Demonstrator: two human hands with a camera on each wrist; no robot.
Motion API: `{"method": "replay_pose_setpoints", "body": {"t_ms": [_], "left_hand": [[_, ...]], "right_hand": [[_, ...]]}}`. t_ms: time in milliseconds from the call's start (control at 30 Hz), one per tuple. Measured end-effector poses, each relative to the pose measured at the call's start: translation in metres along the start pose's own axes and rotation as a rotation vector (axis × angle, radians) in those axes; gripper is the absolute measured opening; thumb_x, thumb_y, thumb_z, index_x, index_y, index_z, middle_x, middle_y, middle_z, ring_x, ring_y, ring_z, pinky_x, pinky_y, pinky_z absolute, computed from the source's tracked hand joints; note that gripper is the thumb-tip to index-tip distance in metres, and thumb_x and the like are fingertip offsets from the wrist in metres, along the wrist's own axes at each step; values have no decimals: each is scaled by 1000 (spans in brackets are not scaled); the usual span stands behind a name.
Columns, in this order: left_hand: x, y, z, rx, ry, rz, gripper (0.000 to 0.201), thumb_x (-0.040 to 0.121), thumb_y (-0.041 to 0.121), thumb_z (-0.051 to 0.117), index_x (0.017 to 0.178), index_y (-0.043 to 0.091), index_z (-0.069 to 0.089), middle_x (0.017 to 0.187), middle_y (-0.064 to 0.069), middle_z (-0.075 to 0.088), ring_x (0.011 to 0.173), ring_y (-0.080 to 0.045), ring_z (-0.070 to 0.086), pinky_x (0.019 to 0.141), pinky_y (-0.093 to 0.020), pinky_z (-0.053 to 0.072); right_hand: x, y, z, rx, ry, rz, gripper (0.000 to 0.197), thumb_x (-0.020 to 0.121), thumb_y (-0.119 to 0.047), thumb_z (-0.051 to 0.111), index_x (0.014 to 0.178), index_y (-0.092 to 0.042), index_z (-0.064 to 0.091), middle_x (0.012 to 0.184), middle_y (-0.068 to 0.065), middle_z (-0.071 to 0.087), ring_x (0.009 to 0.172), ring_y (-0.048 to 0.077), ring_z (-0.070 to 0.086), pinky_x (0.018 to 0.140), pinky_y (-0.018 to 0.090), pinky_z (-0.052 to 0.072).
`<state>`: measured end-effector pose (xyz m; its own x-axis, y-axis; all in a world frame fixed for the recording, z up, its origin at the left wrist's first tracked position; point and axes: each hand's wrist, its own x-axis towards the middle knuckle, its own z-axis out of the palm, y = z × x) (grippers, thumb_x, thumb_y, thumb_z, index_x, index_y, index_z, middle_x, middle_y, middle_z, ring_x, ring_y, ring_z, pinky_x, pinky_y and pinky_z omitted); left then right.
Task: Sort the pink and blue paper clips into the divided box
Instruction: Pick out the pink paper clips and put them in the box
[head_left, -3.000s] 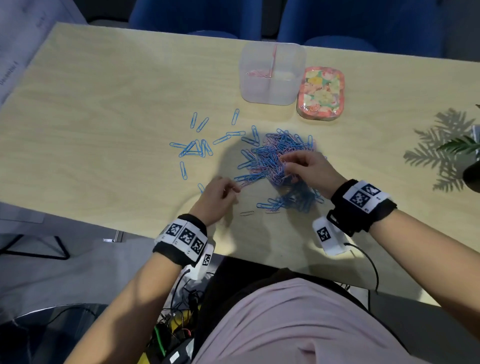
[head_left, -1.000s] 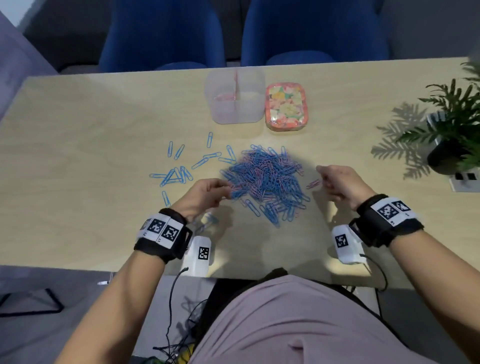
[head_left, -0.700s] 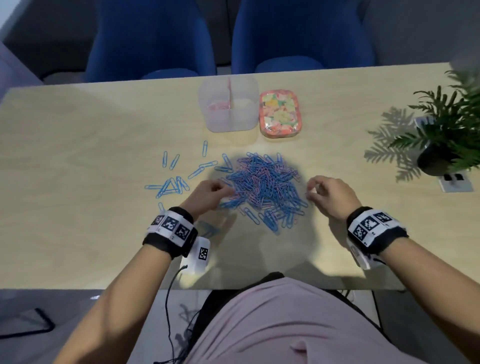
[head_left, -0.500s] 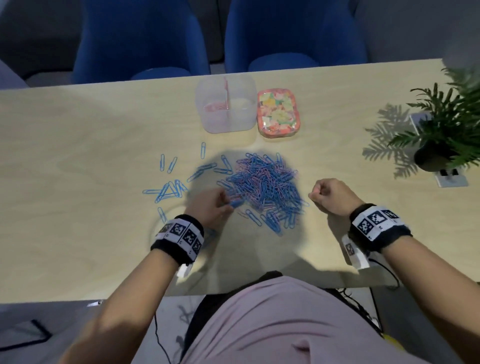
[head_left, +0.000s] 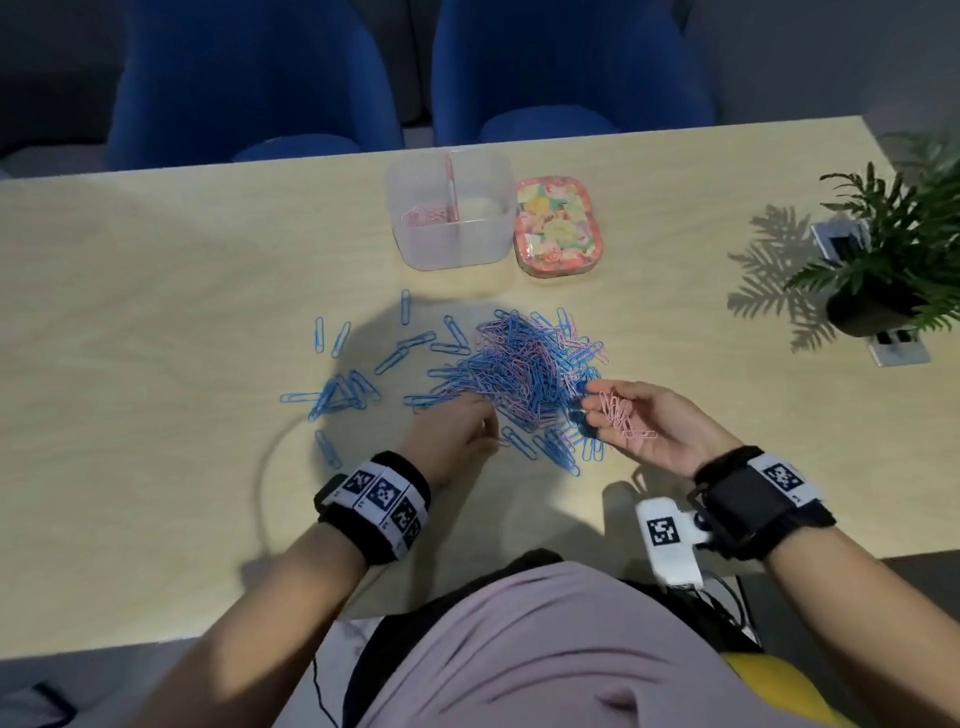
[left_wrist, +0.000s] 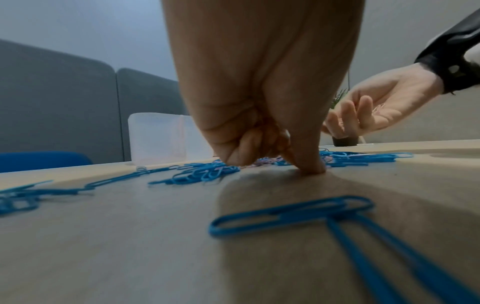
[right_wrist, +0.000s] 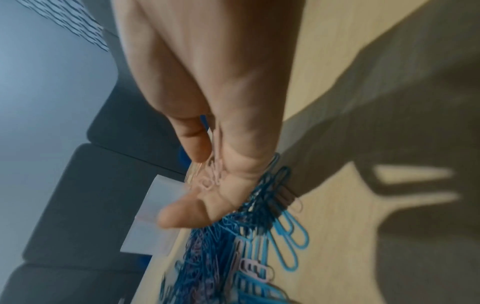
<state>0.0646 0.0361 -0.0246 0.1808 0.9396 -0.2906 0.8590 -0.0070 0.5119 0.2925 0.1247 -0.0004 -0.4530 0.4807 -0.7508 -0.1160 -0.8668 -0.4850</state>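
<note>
A mixed pile of blue and pink paper clips lies mid-table. Behind it stands the clear divided box, with pink clips in its left compartment. My right hand hovers palm up at the pile's right edge, fingers relaxed, with several pink clips lying in it; the right wrist view shows them under the thumb. My left hand is down at the pile's near-left edge. In the left wrist view its curled fingers and thumb pinch at a pink clip on the table.
Loose blue clips are scattered left of the pile. A floral tin sits right of the box. A potted plant and a socket plate are at the far right. Blue chairs stand behind the table.
My right hand, a closed fist right of the pile half a second ago, has turned palm up and opened to show pink clips. The left hand stays at the pile's edge.
</note>
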Motion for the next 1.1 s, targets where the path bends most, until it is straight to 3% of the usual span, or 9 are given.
{"method": "replay_pose_setpoints", "body": {"t_ms": [133, 300, 433, 567, 700, 767, 867, 967, 1100], "left_hand": [[0, -4, 3, -25, -5, -17, 17, 87, 25, 59, 94, 10, 58, 105, -8, 55, 98, -23, 54, 80, -30, 39], [4, -6, 6, -49, 16, 2, 14, 88, 22, 56, 85, 9, 54, 92, -8, 52, 85, -22, 50, 76, -31, 38], [10, -2, -5, -576, 124, -178, 11, 87, 10, 55, 78, 12, 50, 70, -1, 59, 62, -15, 56, 60, -25, 44], [21, 3, -15, -1216, 169, -433, 17, 89, -3, 46, 85, 12, 53, 53, 3, 66, 44, -2, 53, 43, -13, 43], [25, 7, -24, -1486, 94, -567, 22, 89, 1, 36, 77, 11, 52, 55, 1, 53, 40, -5, 45, 38, -14, 35], [26, 9, -25, -1557, 15, -590, 26, 90, 14, 39, 65, 15, 45, 49, 4, 49, 38, -5, 39, 35, -14, 30], [27, 11, -20, -1508, 38, -600, 39, 95, 29, 45, 58, 18, 36, 49, 4, 44, 35, -3, 33, 32, -12, 23], [26, 12, -12, -1212, 93, -474, 34, 96, 28, 46, 64, 17, 46, 60, 2, 44, 40, -1, 37, 35, -10, 25], [28, 12, -7, -854, 161, -280, 13, 91, 17, 56, 79, 16, 60, 59, 5, 47, 53, -4, 42, 52, -14, 35]], "right_hand": [[12, 20, 0, -619, 156, -230, 30, 92, -22, 52, 63, -14, 53, 49, 2, 40, 33, 8, 31, 38, 16, 23], [16, 44, 8, -1496, 311, -425, 19, 78, -30, 67, 68, -22, 53, 56, -7, 52, 58, 15, 49, 61, 30, 40], [24, 47, 13, -1449, 204, -412, 24, 84, -22, 60, 64, -23, 46, 57, -5, 52, 55, 15, 49, 61, 30, 42], [20, 35, 20, -845, 159, -363, 25, 92, -3, 46, 69, -13, 45, 49, 1, 51, 35, 3, 40, 42, 17, 31], [16, 14, 33, -458, 114, -295, 23, 88, 10, 38, 86, -9, 50, 59, 7, 57, 38, 14, 44, 35, 16, 28], [20, 11, 39, -609, 87, -377, 23, 88, 6, 43, 83, -13, 54, 55, 3, 47, 39, 11, 38, 36, 16, 25], [27, 14, 44, -1257, 16, -554, 11, 85, -8, 58, 85, -18, 62, 49, -7, 44, 43, 5, 39, 48, 24, 31], [30, 9, 40, -1757, 125, -538, 16, 85, -19, 55, 97, -24, 64, 75, 3, 65, 78, 25, 61, 66, 32, 41], [36, -7, 26, -1650, 279, -594, 12, 87, -21, 56, 94, -23, 65, 81, 5, 68, 85, 30, 61, 75, 38, 48]]}}
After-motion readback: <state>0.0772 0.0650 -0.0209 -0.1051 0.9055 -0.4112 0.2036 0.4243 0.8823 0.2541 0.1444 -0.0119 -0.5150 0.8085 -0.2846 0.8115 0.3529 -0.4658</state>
